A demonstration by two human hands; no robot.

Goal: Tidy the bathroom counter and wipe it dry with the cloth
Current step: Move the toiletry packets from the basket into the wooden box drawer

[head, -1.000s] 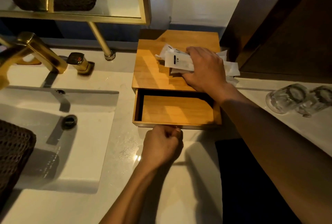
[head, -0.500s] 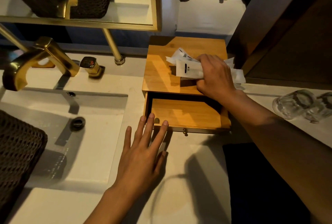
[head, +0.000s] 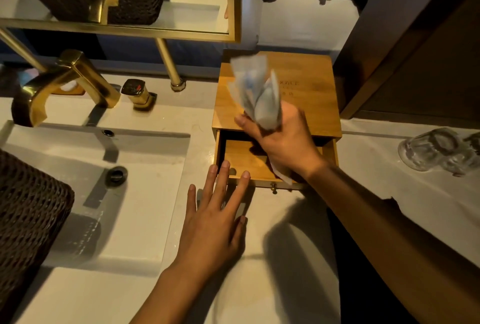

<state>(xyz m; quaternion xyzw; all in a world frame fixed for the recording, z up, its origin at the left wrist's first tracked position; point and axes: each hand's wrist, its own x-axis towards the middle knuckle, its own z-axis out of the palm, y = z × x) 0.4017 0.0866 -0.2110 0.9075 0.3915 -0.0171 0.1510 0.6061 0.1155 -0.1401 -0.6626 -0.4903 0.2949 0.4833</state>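
Note:
A wooden box (head: 309, 100) stands at the back of the white counter (head: 293, 271), its drawer (head: 241, 160) pulled open toward me. My right hand (head: 280, 139) hovers over the open drawer, shut on a bunch of white sachets (head: 257, 92) that stick up, blurred by motion. My left hand (head: 215, 219) rests flat on the counter in front of the drawer, fingers spread, fingertips touching the drawer's front left edge. No cloth is in view.
A white sink (head: 85, 193) with a gold faucet (head: 59, 87) and gold tap handle (head: 137, 93) lies left. A dark woven basket (head: 26, 214) sits at the near left. Two upturned glasses (head: 428, 149) stand right. A gold-framed mirror (head: 145, 30) hangs behind.
My right hand has lifted the sachets off the box top and brought them over the open drawer. My left hand let go of the drawer knob earlier and now lies flat.

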